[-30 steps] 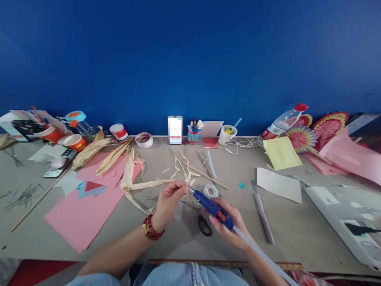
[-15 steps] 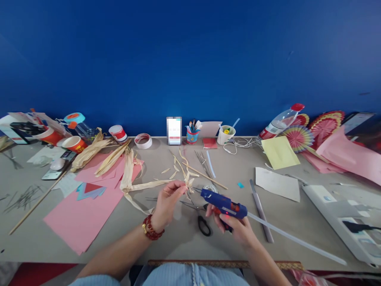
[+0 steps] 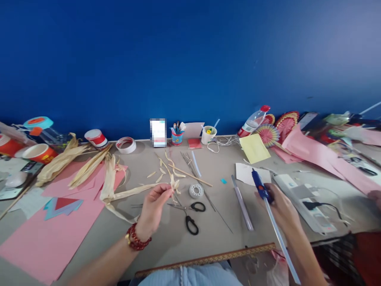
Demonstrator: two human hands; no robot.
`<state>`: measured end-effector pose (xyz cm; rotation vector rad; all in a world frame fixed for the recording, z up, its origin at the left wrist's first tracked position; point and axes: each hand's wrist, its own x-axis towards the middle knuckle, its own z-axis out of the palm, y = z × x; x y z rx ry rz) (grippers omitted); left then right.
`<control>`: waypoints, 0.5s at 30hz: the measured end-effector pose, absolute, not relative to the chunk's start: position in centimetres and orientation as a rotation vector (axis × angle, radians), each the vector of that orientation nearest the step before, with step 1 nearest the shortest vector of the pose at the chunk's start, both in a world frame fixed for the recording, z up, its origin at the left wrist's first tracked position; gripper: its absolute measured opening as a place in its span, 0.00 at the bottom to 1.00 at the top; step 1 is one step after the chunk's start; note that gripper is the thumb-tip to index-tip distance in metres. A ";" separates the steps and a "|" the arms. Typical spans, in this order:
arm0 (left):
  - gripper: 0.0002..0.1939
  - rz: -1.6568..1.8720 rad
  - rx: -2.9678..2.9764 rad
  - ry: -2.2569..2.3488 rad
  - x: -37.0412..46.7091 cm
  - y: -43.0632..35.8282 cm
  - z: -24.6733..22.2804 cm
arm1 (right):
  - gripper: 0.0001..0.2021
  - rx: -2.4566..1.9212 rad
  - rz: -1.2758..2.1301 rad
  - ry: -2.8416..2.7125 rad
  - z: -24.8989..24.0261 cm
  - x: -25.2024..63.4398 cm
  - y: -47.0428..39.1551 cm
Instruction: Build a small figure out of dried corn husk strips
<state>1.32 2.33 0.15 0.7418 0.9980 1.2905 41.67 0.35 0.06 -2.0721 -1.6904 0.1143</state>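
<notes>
My left hand (image 3: 155, 204) pinches a small pale corn husk flower (image 3: 175, 184) between thumb and fingertips, above the desk. My right hand (image 3: 279, 200) grips a blue hot glue gun (image 3: 260, 183) at the right, its nozzle pointing away over a white sheet (image 3: 241, 171). A long clear glue stick (image 3: 281, 241) trails from the gun's rear towards me. Black-handled scissors (image 3: 191, 225) lie open just right of my left hand, with a small tape roll (image 3: 196, 191) behind them. Strips of dried corn husk (image 3: 109, 178) spread to the left.
Pink paper (image 3: 56, 234) covers the left of the desk. A long flat purple-grey tool (image 3: 244, 206) lies between my hands. To the right is a white power strip (image 3: 297, 198) with a black plug. A tilted bottle (image 3: 253, 121) and paper fans (image 3: 268, 135) stand along the blue wall.
My right hand has carried the glue gun away from the corn husk flower to the right. The left hand still pinches the flower. The view has turned right, bringing in another person's hand at the edge.
</notes>
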 end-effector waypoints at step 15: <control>0.07 1.312 0.749 0.988 1.7 2.2 1.0 | 0.17 -1.978 0.425 -2.106 -2.2 49.0 3.5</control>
